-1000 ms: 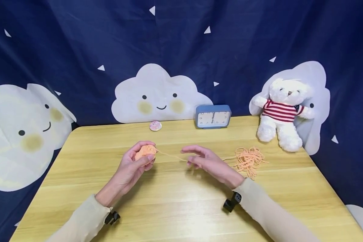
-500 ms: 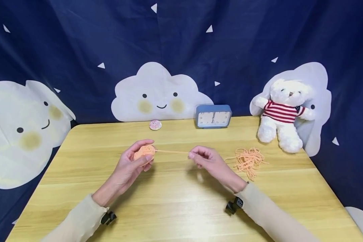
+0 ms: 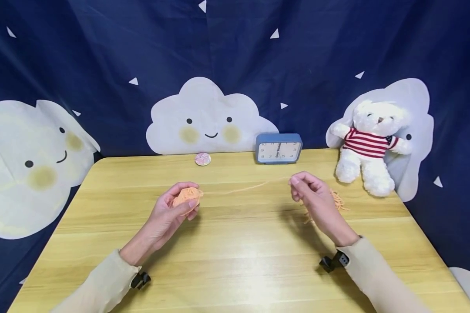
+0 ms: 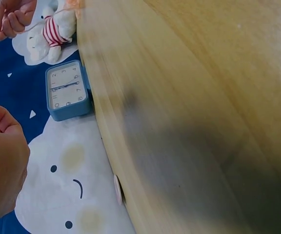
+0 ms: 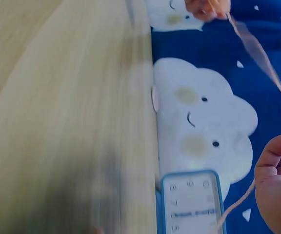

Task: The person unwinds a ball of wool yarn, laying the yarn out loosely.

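Head view. One yarn ball (image 3: 186,201), peach-coloured, small, slightly lopsided: in the left hand (image 3: 166,217), above the bench (image 3: 227,261); fingers curled round it, thumb laid across the near side. One yarn strand (image 3: 247,188), thin, same colour: spans the gap from ball to right hand (image 3: 319,204), bowed a little. Right-hand fingers: thumb and forefinger pinching the strand, the others curled in. One loose yarn heap (image 3: 338,201), tangled, on the bench, partly hidden behind the right hand. Along the back of the bench: pink-and-white disc (image 3: 203,159); blue clock (image 3: 279,148), upright; white plush bear (image 3: 366,150) in striped top, to the right. Behind: navy cloth (image 3: 235,48) with clouds.

Handling, as judged: ball light, soft, easily squashed; best cradled round its sides with the thumb over the outer wraps. Strand limp, likely to slip or snag; best taken between thumb and forefinger tips. Heap apt to knot if tugged.

Left wrist view. Left hand at the left edge, a scrap of peach showing between the fingers; their full grip cannot be told here. Strand descends from the right hand's pinch.

Right wrist view. Strand runs from the left hand, top, toward the right hand, whose fingertips are cut off by the frame; a further length hangs across the clock.
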`<state>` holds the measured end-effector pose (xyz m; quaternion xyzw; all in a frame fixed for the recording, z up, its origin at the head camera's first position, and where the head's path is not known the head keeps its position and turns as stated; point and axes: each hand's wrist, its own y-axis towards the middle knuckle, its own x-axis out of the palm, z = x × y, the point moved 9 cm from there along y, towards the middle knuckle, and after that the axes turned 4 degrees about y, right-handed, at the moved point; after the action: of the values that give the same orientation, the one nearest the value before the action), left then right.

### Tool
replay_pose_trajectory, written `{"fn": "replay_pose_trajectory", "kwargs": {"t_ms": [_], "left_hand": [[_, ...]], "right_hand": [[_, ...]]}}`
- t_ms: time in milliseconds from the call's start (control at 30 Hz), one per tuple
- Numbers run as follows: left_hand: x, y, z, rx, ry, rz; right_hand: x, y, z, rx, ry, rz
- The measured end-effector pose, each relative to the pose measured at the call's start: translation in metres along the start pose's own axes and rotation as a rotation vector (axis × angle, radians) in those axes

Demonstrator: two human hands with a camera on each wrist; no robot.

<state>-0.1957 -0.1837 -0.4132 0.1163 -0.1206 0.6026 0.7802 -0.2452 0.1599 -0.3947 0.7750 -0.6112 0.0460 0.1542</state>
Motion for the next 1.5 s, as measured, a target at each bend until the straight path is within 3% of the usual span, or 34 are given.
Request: {"fn": "replay_pose_trajectory", "kwargs": {"t_ms": [300,533,833,1067,1300,1400,1500], "left_hand": [[-0.005,-0.001,0.000,-0.015,-0.020,0.016],[-0.006,-0.002,0.000,-0.016,-0.004,0.029],[-0.004,-0.003,0.000,-0.012,-0.025,-0.017],[-0.006,-0.003,0.000,-0.019,-0.044,-0.018],[-0.011,-0.005,0.000,-0.033,-0.068,0.023],[-0.011,-0.005,0.001,-0.025,-0.086,0.026],[-0.011,-0.005,0.003,-0.012,-0.105,0.024]], "right_hand": [[-0.053,-0.003,-0.015,-0.057,0.160,0.137],[-0.085,-0.010,-0.017,-0.062,0.258,0.196],[-0.119,-0.018,-0.017,-0.050,0.339,0.261],[-0.151,-0.022,-0.018,-0.057,0.440,0.335],[-0.177,-0.026,-0.013,-0.030,0.434,0.393],[-0.180,-0.028,-0.007,0.047,0.361,0.356],[-0.180,-0.029,0.002,0.166,0.211,0.283]]}}
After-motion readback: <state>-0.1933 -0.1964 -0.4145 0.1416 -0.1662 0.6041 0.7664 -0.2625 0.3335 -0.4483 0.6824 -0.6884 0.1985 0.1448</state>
